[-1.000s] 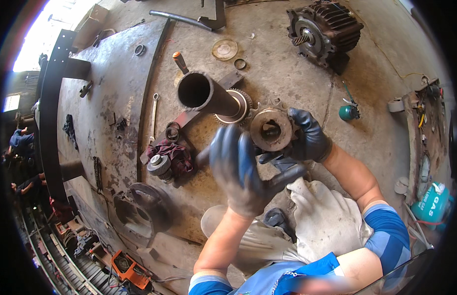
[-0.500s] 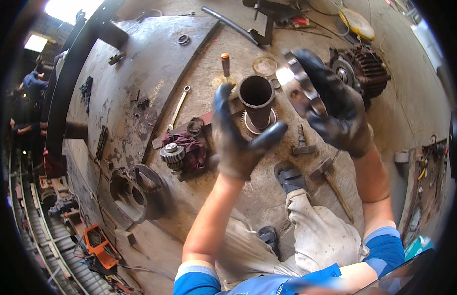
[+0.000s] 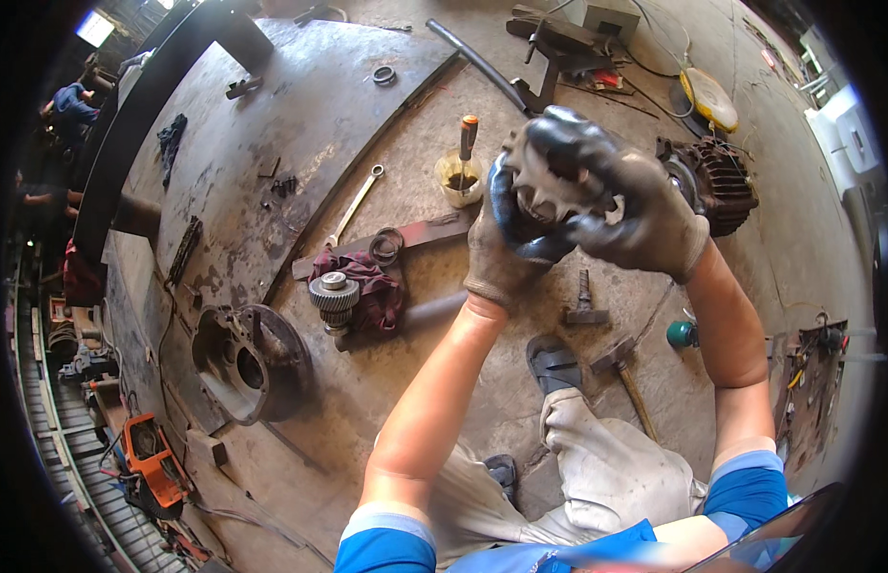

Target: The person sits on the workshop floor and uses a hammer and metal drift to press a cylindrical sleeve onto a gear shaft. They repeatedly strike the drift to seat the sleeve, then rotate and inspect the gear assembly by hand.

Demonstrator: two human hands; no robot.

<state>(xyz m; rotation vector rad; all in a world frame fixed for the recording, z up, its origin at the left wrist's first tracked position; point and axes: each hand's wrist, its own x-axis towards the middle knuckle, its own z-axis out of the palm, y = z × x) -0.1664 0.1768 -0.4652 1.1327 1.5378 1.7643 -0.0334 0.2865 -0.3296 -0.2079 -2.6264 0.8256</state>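
Observation:
Both of my gloved hands are closed on a toothed metal gear point(image 3: 544, 191) held up above the floor. My left hand point(image 3: 506, 253) grips its left and lower side. My right hand point(image 3: 644, 210) wraps over its top and right side. Motion smears the gear and part of the fingers. The upright pipe behind it is hidden by my hands. Left of my left hand, a screwdriver point(image 3: 469, 141) stands in a translucent cup point(image 3: 459, 199). A smaller gear point(image 3: 335, 296) rests by a dark red rag point(image 3: 379, 298).
A finned motor point(image 3: 723, 188) lies to the right. Below my hands are a T-shaped metal piece point(image 3: 585, 313) and a hammer point(image 3: 637, 390). A round housing point(image 3: 243, 368) stands at left, a wrench point(image 3: 358, 204) beside the metal plate point(image 3: 243, 181).
My left hand, formerly open beside the pipe, has risen to the gear and closed on it. The right hand has brought the gear slightly left, and the view has shifted.

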